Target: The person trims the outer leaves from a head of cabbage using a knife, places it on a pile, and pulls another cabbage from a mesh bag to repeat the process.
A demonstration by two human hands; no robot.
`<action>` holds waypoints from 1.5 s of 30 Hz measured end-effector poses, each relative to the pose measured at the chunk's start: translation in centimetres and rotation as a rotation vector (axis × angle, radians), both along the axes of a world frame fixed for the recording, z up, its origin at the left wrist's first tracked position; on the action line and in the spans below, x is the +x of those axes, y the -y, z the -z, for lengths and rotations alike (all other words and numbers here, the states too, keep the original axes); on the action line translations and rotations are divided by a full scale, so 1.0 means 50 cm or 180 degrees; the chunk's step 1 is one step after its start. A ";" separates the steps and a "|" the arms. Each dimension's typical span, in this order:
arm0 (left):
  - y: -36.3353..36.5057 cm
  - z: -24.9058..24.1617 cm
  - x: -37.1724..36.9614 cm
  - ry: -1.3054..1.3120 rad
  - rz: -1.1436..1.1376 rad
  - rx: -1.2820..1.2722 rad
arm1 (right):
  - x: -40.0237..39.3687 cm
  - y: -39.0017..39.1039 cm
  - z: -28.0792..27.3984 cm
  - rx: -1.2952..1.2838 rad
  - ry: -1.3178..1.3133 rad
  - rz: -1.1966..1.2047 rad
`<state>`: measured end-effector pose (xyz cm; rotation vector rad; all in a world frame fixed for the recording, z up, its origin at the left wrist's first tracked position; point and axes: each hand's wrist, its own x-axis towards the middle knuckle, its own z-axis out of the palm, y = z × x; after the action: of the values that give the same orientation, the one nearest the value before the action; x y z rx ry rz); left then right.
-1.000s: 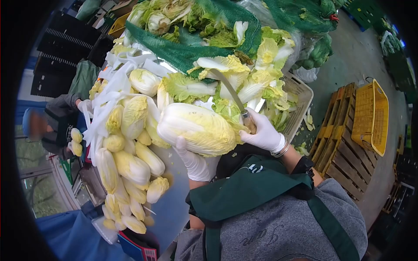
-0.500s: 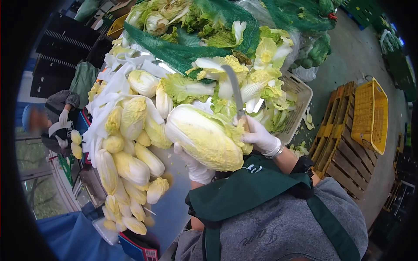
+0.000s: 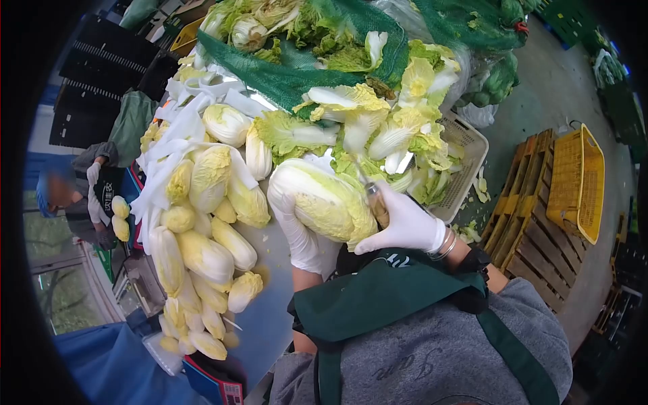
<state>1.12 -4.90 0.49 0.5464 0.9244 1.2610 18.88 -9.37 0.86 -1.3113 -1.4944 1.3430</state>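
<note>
A large napa cabbage [image 3: 324, 199] with white ribs and pale yellow-green leaves lies across in front of my chest. My left hand [image 3: 295, 226], in a white glove, wraps round its left end and underside. In my gloved right hand [image 3: 412, 223] is the wooden handle of a knife [image 3: 376, 202], its blade pointing away over the loose leaves and partly blending into them. The thumb of that hand rests against the cabbage's right end. Beyond the cabbage lie trimmed outer leaves [image 3: 391, 138].
Several trimmed cabbages [image 3: 202, 260] are heaped at left beside white cloth strips [image 3: 165, 148]. A green mesh bag [image 3: 270, 81] holds more leaves at the back. At right stand a pale crate [image 3: 472, 162], a wooden pallet [image 3: 523, 223] and a yellow basket [image 3: 577, 182]. Another person [image 3: 81, 196] works far left.
The knife has tipped down from its raised position, and my right hand now presses against the cabbage. My left hand has come up round the cabbage's left end, and the cabbage has turned slightly.
</note>
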 end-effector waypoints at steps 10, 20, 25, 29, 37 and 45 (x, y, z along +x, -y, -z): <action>-0.012 0.064 -0.058 0.2499 0.1313 -0.0570 | 0.121 -0.069 0.092 -0.0247 -0.0255 0.0725; -0.058 0.081 -0.097 0.2019 0.0577 0.0187 | 0.243 0.000 0.114 0.0941 0.2606 0.1387; -0.072 0.060 -0.033 0.0919 -0.0460 0.0110 | 0.044 -0.028 -0.009 0.0223 0.0169 0.0587; -0.065 0.055 -0.027 0.0568 -0.0488 0.0199 | -0.017 -0.031 -0.005 0.1023 0.1012 0.0258; -0.041 0.027 -0.025 0.0643 -0.0675 0.0146 | -0.005 -0.032 0.030 0.0937 0.0380 0.0143; -0.015 0.004 -0.020 0.0814 -0.0680 0.0526 | 0.007 -0.023 0.067 -0.0862 -0.1437 -0.0063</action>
<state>0.14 -4.16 0.31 0.4096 0.6801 1.5702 19.24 -8.20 -2.49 -1.0547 -1.0459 1.7619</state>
